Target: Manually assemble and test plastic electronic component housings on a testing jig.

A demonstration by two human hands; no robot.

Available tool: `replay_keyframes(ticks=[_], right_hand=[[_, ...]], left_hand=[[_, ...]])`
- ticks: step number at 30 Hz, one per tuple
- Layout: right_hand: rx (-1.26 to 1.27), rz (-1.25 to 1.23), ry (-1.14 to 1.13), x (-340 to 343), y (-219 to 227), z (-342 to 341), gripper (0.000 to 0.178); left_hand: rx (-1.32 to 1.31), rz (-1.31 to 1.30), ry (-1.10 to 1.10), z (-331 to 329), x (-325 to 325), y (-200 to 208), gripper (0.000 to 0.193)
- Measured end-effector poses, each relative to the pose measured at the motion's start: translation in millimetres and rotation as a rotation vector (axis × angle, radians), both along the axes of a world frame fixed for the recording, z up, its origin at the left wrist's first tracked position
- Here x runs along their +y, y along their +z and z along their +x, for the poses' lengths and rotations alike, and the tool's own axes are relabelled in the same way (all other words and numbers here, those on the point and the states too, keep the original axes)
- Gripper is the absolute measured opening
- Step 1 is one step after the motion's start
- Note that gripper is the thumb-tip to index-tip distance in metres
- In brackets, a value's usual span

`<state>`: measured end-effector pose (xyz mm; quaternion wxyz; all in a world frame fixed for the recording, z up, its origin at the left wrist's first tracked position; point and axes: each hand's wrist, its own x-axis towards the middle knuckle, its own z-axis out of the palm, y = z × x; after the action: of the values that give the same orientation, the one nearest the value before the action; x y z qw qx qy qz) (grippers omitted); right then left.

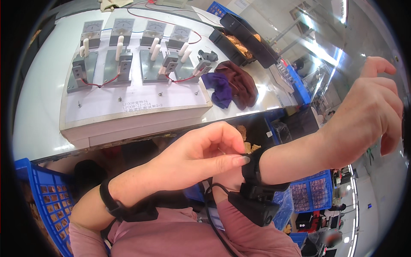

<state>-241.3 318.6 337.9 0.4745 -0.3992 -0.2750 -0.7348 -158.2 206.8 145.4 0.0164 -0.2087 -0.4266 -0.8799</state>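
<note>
My left hand [205, 150] reaches across to my right forearm, its thumb and bent fingers closed at the black wrist strap [252, 169]. A black camera-like device [257, 204] with a cable hangs from that strap. My right hand [370, 105] is raised at the far right, palm turned down, fingers apart and loosely bent, holding nothing. Another black strap [109, 199] circles my left forearm. Beyond my hands, a thick white board [141, 124] on the table carries several grey clamp fixtures [117, 70] with white handles and red wires. Several dial meters [124, 29] stand behind them.
Right of the board lie a purple cloth [218, 88] and a brown cloth [239, 83] on the white table [36, 98]. Black bins [248, 38] holding tan pieces stand behind. A blue crate [51, 201] is at lower left; another blue crate [312, 192] stands beyond my right arm.
</note>
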Motion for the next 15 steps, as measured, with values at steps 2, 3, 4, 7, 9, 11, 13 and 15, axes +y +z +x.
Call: replay_keyframes(ticks=[2,3,4,7,9,11,13,15], right_hand=[[-0.005,-0.026,-0.017,-0.8,-0.7,-0.7,0.044],[-0.010,-0.051,-0.030,-1.0,-1.0,-1.0,0.044],[-0.010,-0.052,-0.029,1.2,-0.3,-2.1,0.044],[0.002,-0.019,-0.012,9.6,2.1,-6.6,0.043],[0.018,-0.018,0.045,10.5,1.9,-6.1,0.043],[-0.003,-0.054,0.040,9.4,-0.3,-5.0,0.044],[-0.024,-0.088,0.035,13.6,1.4,-5.1,0.044],[0.044,0.036,0.016,20.3,7.4,-4.7,0.047]], left_hand=[[0.004,-0.008,0.009,0.5,-0.3,-0.8,0.017],[0.014,0.038,-0.050,-0.1,-0.1,-2.8,0.018],[0.025,0.084,-0.109,-0.2,-0.3,-4.1,0.020],[-0.083,0.037,-0.288,7.3,-8.6,5.0,0.023],[0.084,-0.080,-0.300,7.6,-11.4,-0.9,0.023],[0.142,-0.133,-0.246,4.4,-13.5,-2.5,0.023],[0.113,0.016,-0.238,0.7,-8.6,-3.8,0.022],[0.152,-0.013,-0.172,-1.3,-5.4,-5.7,0.022]])
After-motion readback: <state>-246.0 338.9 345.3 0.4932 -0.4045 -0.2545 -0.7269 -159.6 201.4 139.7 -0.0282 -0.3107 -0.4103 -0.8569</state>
